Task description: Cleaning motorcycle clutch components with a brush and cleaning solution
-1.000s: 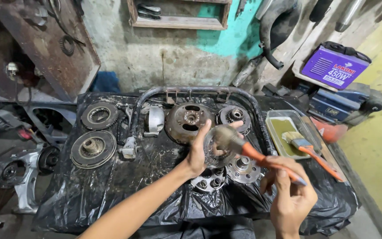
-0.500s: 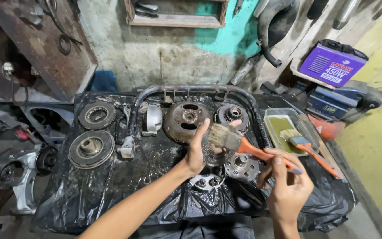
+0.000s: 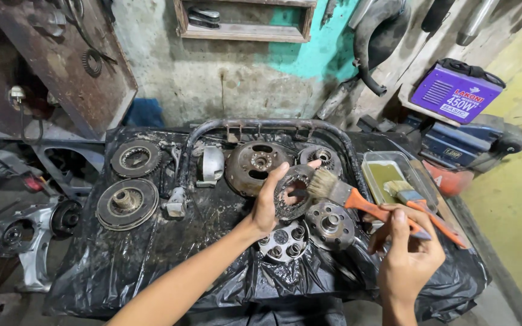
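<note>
Two hands share the work: the left hand (image 3: 267, 208) grips a greasy toothed ring (image 3: 293, 193) upright above the black sheet (image 3: 152, 253), and the right hand (image 3: 409, 256) clenches the orange handle of a paintbrush (image 3: 357, 202). The brush's long axis runs from near right to far left, its bristles touching the ring's right side.

On the surface (image 3: 152, 253), two discs (image 3: 127, 203) lie at my left, a drum (image 3: 255, 166) behind the middle, a tray (image 3: 388, 175) at right (a second brush (image 3: 409, 196) rests on it). My left hand (image 3: 267, 202) holds a ring (image 3: 291, 193) above a hub (image 3: 330, 224); my right hand (image 3: 409, 253) holds a brush (image 3: 348, 196) against it.
</note>
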